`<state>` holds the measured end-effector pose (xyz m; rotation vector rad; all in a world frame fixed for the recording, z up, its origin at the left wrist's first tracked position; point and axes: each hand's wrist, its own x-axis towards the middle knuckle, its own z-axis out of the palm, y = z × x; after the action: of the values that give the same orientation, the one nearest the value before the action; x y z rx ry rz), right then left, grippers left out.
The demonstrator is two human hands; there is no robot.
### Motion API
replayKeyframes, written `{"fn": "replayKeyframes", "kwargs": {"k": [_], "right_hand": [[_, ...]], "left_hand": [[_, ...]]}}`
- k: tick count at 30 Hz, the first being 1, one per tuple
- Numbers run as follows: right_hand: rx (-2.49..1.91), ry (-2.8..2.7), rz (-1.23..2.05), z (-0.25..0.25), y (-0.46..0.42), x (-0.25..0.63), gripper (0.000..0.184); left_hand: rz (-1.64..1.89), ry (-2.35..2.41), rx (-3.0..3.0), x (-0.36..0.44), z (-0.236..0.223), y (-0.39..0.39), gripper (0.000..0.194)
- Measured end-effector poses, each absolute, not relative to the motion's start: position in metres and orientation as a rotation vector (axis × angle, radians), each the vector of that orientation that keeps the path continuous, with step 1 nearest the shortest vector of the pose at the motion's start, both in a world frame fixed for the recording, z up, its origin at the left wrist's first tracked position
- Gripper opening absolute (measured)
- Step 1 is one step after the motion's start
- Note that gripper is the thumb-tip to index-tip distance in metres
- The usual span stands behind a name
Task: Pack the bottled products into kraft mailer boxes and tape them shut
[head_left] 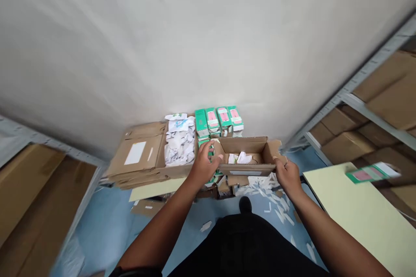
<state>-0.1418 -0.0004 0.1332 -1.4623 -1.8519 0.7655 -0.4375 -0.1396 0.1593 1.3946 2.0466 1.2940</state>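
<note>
An opened cardboard box (260,158) is held in front of me between both hands, with a few white paper packets (240,158) on its bottom. My left hand (206,162) grips the box's left end, the thumb over its edge. At the right end, my right hand (287,174) pinches the flap. Behind the box stand several green cartons (212,120) with pink panels, in a row near the wall. To the left of them sits a larger carton filled with white packets (180,140).
Flattened cardboard (139,149) is stacked at the left. A pale table (354,201) on the right holds a green-and-pink carton (370,174). Shelves with brown boxes (347,143) flank both sides. White paper scraps (276,201) litter the blue floor (191,225).
</note>
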Motion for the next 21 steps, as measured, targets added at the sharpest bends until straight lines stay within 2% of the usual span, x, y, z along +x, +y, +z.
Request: {"fn": "replayKeyframes", "kwargs": {"k": [4, 10, 16, 21], "right_hand": [[-1.586, -1.695, 0.771, 0.129, -0.012, -0.092, 0.045], [-1.663, -1.48, 0.714, 0.108, -0.018, -0.007, 0.046], [-1.736, -1.277, 0.749, 0.092, -0.018, 0.093, 0.047], [-1.819, -1.178, 0.793, 0.059, -0.021, 0.194, 0.049]], "left_hand": [[1.323, 1.951, 1.207, -0.395, 0.136, -0.099, 0.067], [1.271, 1.718, 1.184, -0.315, 0.124, -0.044, 0.073], [0.946, 1.566, 1.351, -0.209, 0.115, 0.013, 0.043], [0.823, 1.512, 1.44, -0.094, 0.093, 0.064, 0.042]]}}
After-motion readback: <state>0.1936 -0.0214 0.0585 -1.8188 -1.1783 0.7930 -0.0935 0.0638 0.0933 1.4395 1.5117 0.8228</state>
